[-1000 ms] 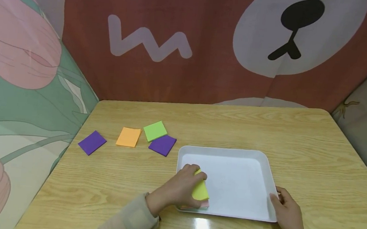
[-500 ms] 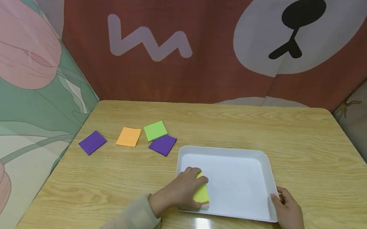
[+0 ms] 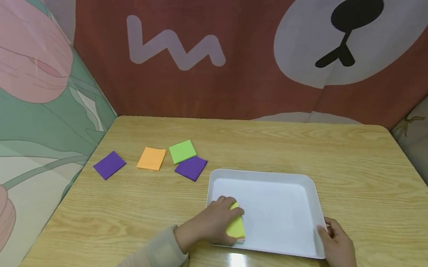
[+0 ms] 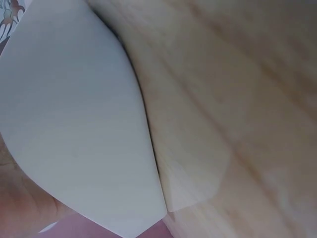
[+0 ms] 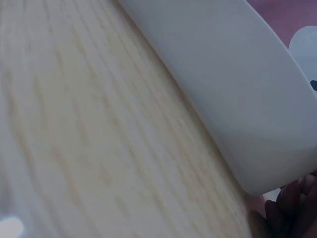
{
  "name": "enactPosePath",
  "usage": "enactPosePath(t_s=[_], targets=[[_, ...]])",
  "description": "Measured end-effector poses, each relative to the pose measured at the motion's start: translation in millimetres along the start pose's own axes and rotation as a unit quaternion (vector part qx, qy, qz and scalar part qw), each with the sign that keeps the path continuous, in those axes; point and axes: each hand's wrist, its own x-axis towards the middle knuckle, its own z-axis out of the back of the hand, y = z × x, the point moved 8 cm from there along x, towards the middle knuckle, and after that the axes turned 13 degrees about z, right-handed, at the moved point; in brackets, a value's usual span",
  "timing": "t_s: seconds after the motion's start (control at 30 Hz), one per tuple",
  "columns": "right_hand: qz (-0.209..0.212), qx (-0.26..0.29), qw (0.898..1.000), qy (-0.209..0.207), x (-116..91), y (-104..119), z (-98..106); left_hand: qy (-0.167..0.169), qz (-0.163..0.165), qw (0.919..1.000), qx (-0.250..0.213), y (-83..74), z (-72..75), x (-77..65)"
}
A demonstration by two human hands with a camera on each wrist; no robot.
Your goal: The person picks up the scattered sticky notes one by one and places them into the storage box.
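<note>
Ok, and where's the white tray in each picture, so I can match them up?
Head: the white tray is right of centre in the lower half, with the right hand holding its right edge.
Left wrist: the white tray fills most of the left side, seen close up.
Right wrist: the white tray slants across the upper right.
Shared landmark: the wooden table shows in all three.

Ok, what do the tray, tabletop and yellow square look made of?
Tray: probably plastic, smooth with a slight sheen, given moulded rounded corners.
Tabletop: wood or wood-look laminate, glossy; grain and a bright reflection show.
Yellow square: perhaps paper, matte, flat and evenly coloured; thin foam is possible.
</note>
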Motion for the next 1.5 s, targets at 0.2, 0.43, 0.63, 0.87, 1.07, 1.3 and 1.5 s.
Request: enactPosePath(t_s=[0.2,0.43,0.63,0.87,1.07,1.3,1.5], targets=[[0.005,0.01,1.0,-0.004,-0.8,2.1,0.1,0.005,-0.005,0.9999,0.01,-0.8,0.4,-2.0],[0.006,0.009,1.0,-0.007,-0.1,1.3,0.2,0.031,-0.005,0.9995,0.009,1.4,-1.8,-1.7],[0.015,0.002,1.0,-0.007,0.6,1.5,0.4,0.019,-0.01,0.9997,0.008,5.4,0.3,-2.3],[0.014,-0.001,1.0,-0.006,0.8,2.6,0.8,-0.013,-0.011,0.9998,-0.009,18.5,9.2,-3.8],[0.014,-0.006,1.0,-0.005,1.2,2.2,0.6,-0.051,0.031,0.9963,-0.062,44.4,27.7,-10.8],[0.012,-0.002,1.0,-0.005,0.4,2.2,0.9,-0.116,0.082,0.9859,-0.088,90.4,50.8,-24.5],[0.017,-0.001,1.0,-0.006,0.4,2.9,1.2,-0.145,0.143,0.9738,-0.101,134.9,63.0,-41.0]])
